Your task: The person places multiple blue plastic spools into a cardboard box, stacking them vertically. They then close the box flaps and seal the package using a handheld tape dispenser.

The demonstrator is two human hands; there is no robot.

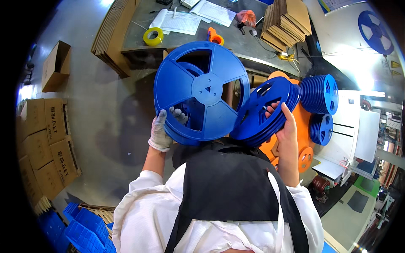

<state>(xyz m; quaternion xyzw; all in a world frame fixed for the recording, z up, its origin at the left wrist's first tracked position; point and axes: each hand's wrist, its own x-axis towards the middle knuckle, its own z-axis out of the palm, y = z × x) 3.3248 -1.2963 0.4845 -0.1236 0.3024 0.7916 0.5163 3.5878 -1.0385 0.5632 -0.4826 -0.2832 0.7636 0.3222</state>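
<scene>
Over by the cartons (44,145), piled up on the person's left, I can see bold dark lettering down the sides that face this way, with smaller marks beside it. On the bench (242,44) ahead, the paper sheets (182,26) carry printed grids, their writing too small to make out from here. Far to the right, yellow triangular warning signs (395,64) sit below a blue reel (377,33) up on a pale surface.

The person's left hand (160,134), in a pale glove, has a close grip on the large blue reel (219,122) at its lower left rim: the thumb lies along the outside edge and the fingertips show through the cut-out. That reel is right in front of the body, its round face turned up, and at least one more blue reel shows behind it; whether the glove has hold of that too, I can't tell.

The bare right hand (287,131) is closed on the tilted blue reels (254,123), a leaning stack just beside the large one, with the thumb at the rim and fingers curled in through an opening. Beyond this hand are orange reels (306,160) and two more blue stacks (331,95).
</scene>
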